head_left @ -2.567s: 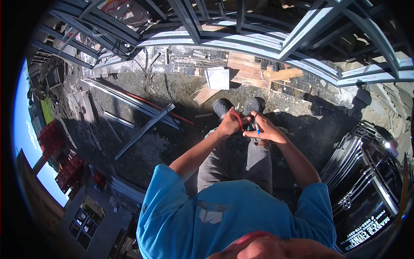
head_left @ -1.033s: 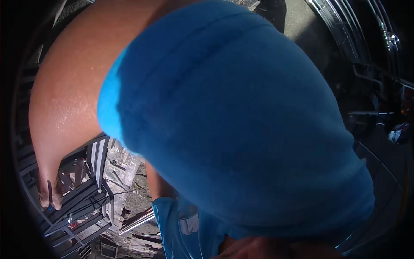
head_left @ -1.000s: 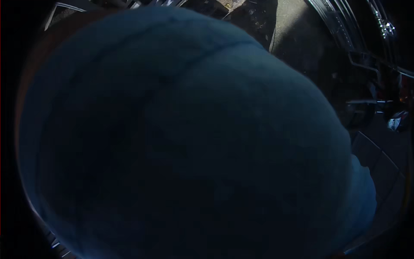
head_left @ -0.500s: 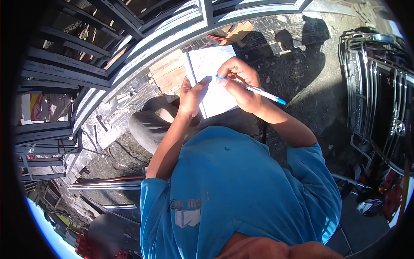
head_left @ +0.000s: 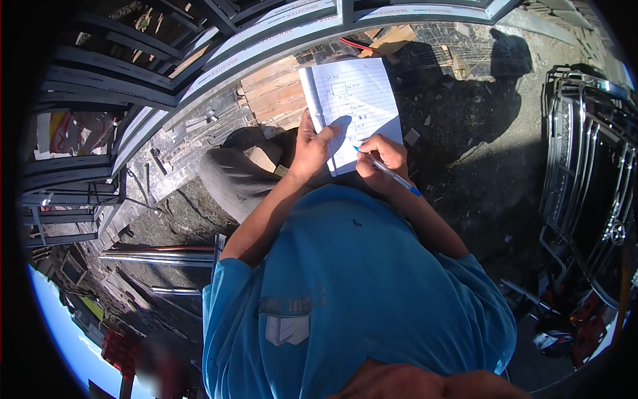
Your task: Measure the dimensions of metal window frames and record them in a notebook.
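My left hand (head_left: 313, 147) grips the lower left side of a lined notebook (head_left: 375, 80), its thumb lying over the page. Handwriting and small sketched boxes run down the open page. In my right hand (head_left: 387, 159) is a ballpoint pen (head_left: 397, 177) with a white barrel and blue ends. Its tip meets the lower part of the page, or hovers just over it; I cannot tell which. The pen's tail slants down to the right. Sunlight falls across part of the paper, and shadow covers the rest.
Grey metal frames (head_left: 126, 85) with protective film stand at the far left. A chrome grille-like metal piece (head_left: 585, 173) is at the right. Wood boards (head_left: 272, 93) lie beyond my bent knee (head_left: 226, 179). Metal bars (head_left: 159, 257) rest on the ground at the left.
My right hand and the pen have moved down the page toward me, uncovering the writing. The notebook has shifted slightly right in view. My left hand still grips it.
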Available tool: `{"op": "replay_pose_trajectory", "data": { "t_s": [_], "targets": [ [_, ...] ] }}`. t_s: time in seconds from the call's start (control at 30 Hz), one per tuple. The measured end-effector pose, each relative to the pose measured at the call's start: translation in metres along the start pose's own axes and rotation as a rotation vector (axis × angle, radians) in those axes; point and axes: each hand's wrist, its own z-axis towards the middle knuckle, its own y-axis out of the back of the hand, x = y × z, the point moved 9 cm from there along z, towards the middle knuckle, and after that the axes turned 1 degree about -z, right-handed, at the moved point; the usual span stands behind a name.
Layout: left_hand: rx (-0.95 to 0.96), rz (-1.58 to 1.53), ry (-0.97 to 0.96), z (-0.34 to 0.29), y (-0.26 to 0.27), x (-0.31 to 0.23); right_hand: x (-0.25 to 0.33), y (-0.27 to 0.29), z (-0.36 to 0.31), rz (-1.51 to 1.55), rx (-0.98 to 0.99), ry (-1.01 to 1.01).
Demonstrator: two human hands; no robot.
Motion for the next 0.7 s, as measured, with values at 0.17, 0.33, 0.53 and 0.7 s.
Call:
{"op": "replay_pose_trajectory", "data": {
  "t_s": [0.17, 0.33, 0.53, 0.7],
  "targets": [
    [0.063, -0.045, -0.015, 0.005, 0.001, 0.006, 0.002, -0.009, 0.003, -0.051, 0.04, 0.074],
    [0.036, -0.009, 0.008, 0.004, -0.005, -0.001, 0.007, -0.008, 0.005, -0.068, -0.01, 0.137],
    [0.027, -0.018, 0.029, 0.006, -0.001, 0.004, 0.002, -0.012, 0.004, -0.093, 0.05, 0.066],
    [0.036, -0.036, 0.017, 0.006, -0.002, 0.003, 0.004, -0.012, 0.005, -0.089, 0.032, 0.073]
  ]
}}
